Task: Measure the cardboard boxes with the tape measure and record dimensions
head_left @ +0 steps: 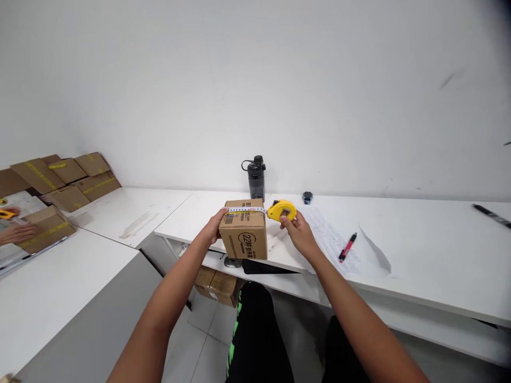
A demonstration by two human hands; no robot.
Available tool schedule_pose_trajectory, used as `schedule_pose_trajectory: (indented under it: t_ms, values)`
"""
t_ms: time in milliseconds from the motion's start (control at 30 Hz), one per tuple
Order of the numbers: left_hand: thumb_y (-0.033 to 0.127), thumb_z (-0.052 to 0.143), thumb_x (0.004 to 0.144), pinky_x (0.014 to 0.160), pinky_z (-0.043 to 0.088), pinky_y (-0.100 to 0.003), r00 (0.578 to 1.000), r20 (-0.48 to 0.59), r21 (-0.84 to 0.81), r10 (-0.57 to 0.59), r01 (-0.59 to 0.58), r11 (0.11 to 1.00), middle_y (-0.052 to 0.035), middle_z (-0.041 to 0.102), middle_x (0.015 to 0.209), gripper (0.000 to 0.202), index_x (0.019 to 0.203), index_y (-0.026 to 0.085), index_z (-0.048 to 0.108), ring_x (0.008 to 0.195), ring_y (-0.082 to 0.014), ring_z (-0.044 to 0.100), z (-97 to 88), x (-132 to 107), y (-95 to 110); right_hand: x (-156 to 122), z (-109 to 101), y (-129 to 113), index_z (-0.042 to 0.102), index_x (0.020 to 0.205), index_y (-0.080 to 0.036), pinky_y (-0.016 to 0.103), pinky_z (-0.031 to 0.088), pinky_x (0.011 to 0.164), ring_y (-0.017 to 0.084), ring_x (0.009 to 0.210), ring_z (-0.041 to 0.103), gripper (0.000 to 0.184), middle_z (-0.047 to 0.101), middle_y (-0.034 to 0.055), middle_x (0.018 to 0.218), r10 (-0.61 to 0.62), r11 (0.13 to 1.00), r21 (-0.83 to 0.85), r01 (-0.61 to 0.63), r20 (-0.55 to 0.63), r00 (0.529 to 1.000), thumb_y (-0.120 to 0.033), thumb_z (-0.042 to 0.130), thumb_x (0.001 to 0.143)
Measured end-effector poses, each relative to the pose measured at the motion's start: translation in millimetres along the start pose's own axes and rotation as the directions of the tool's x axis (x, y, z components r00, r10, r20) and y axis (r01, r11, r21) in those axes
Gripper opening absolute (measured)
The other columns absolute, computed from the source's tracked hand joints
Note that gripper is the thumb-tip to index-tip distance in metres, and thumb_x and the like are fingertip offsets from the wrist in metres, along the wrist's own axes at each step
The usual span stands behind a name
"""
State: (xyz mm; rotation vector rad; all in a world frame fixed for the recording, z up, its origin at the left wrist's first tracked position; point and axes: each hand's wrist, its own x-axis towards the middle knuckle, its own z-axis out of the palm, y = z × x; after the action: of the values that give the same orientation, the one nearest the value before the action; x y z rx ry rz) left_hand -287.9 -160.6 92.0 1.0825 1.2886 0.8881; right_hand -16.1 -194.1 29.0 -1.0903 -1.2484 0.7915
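Observation:
A printed cardboard box [245,242] is tilted at the front edge of the white desk [419,239]. My left hand [215,226] grips its left side, and the fingers behind the box are hidden. Across the top of the box runs the white blade [243,209] of a tape measure, its end near my left fingers. The yellow tape measure case [282,211] is just off the box's right edge, with my right hand [297,229] closed around it. Under my right forearm lie written paper sheets [329,239] with a red and black pen [348,247] on them.
A dark bottle [256,178] stands behind the box, with a watch-like dark object [307,197] to its right. A black marker [493,216] lies far right. Taped cardboard boxes [67,178] and another person's hand [19,232] are at left. More boxes [217,285] sit below the desk.

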Motion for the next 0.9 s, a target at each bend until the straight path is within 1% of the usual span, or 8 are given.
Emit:
schedule_pose_trajectory:
  t_ms: [67, 233, 367, 433, 533, 633, 767, 900]
  values:
    - [0.074, 0.06, 0.07, 0.076, 0.047, -0.032, 1.0, -0.014, 0.005, 0.004, -0.004, 1.0, -0.0094, 0.073, 0.109, 0.071, 0.114, 0.019, 0.065, 0.096, -0.0259, 0.066, -0.6, 0.2, -0.5, -3.2, -0.4, 3.2, 0.052, 0.124, -0.014, 0.036, 0.05, 0.07, 0.02, 0.072, 0.06, 0.069, 0.067, 0.0054, 0.082, 0.018, 1.0, 0.022, -0.018, -0.026, 0.999, -0.066, 0.059, 0.08]
    - [0.076, 0.061, 0.068, 0.077, 0.047, -0.033, 1.0, -0.013, 0.005, 0.012, -0.012, 1.0, -0.0098, 0.073, 0.108, 0.073, 0.114, 0.02, 0.065, 0.098, -0.0271, 0.065, -2.0, -2.2, -1.5, -2.7, 8.4, 3.4, 0.048, 0.127, -0.019, 0.037, 0.052, 0.076, 0.02, 0.082, 0.063, 0.067, 0.067, 0.0089, 0.106, -0.043, 0.995, 0.091, 0.048, -0.051, 0.998, -0.061, 0.064, 0.078]
    - [0.076, 0.061, 0.07, 0.077, 0.048, -0.034, 1.0, 0.004, 0.004, 0.023, -0.023, 1.0, -0.0111, 0.073, 0.11, 0.073, 0.117, 0.02, 0.064, 0.101, -0.028, 0.065, -2.4, -5.2, -1.0, 0.5, 10.6, -0.1, 0.047, 0.131, -0.018, 0.038, 0.051, 0.081, 0.019, 0.084, 0.063, 0.066, 0.065, 0.0078, 0.106, -0.072, 0.993, 0.09, 0.075, -0.029, 0.997, -0.058, 0.063, 0.081]
    - [0.077, 0.061, 0.07, 0.076, 0.048, -0.034, 1.0, -0.003, 0.009, 0.022, -0.022, 1.0, -0.0109, 0.073, 0.111, 0.073, 0.116, 0.02, 0.065, 0.1, -0.0282, 0.065, -3.6, -3.8, -2.1, 4.3, 4.9, -6.5, 0.047, 0.134, -0.018, 0.038, 0.051, 0.082, 0.02, 0.084, 0.063, 0.066, 0.066, 0.0063, 0.101, -0.085, 0.996, 0.034, 0.084, 0.012, 0.996, -0.058, 0.062, 0.083]
    - [0.078, 0.062, 0.067, 0.075, 0.048, -0.034, 1.0, -0.008, 0.011, 0.019, -0.019, 1.0, -0.0101, 0.073, 0.111, 0.074, 0.115, 0.021, 0.066, 0.097, -0.0279, 0.066, -6.5, 1.9, -5.8, 15.0, -7.2, -23.0, 0.049, 0.137, -0.022, 0.039, 0.05, 0.082, 0.021, 0.084, 0.063, 0.063, 0.068, 0.0032, 0.092, -0.101, 0.984, -0.133, 0.116, 0.112, 0.989, -0.057, 0.06, 0.086]
    - [0.078, 0.062, 0.067, 0.074, 0.048, -0.033, 1.0, 0.001, 0.009, 0.025, -0.025, 1.0, -0.0096, 0.073, 0.11, 0.074, 0.115, 0.021, 0.066, 0.096, -0.0272, 0.066, -8.6, 6.1, -8.9, 28.5, -13.0, -40.8, 0.048, 0.139, -0.026, 0.041, 0.05, 0.083, 0.023, 0.088, 0.064, 0.061, 0.069, 0.0048, 0.098, -0.116, 0.945, -0.279, 0.169, 0.194, 0.974, -0.057, 0.058, 0.087]
    - [0.077, 0.06, 0.069, 0.073, 0.048, -0.032, 0.999, -0.014, 0.015, 0.035, -0.035, 0.999, -0.01, 0.074, 0.109, 0.072, 0.114, 0.021, 0.067, 0.095, -0.0273, 0.066, -8.0, 1.9, -7.0, 38.6, -5.2, -54.4, 0.045, 0.14, -0.024, 0.041, 0.05, 0.08, 0.025, 0.088, 0.065, 0.062, 0.071, 0.0073, 0.102, -0.102, 0.913, -0.358, 0.197, 0.266, 0.958, -0.058, 0.054, 0.088]
    - [0.077, 0.06, 0.07, 0.075, 0.049, -0.035, 0.999, -0.009, 0.034, 0.044, -0.044, 0.998, -0.0113, 0.073, 0.112, 0.074, 0.117, 0.02, 0.066, 0.099, -0.0293, 0.065, -5.0, -5.1, -3.2, 36.9, 7.7, -56.6, 0.043, 0.14, -0.024, 0.04, 0.049, 0.08, 0.026, 0.09, 0.066, 0.063, 0.071, 0.0085, 0.107, -0.111, 0.89, -0.393, 0.232, 0.307, 0.945, -0.059, 0.054, 0.088]
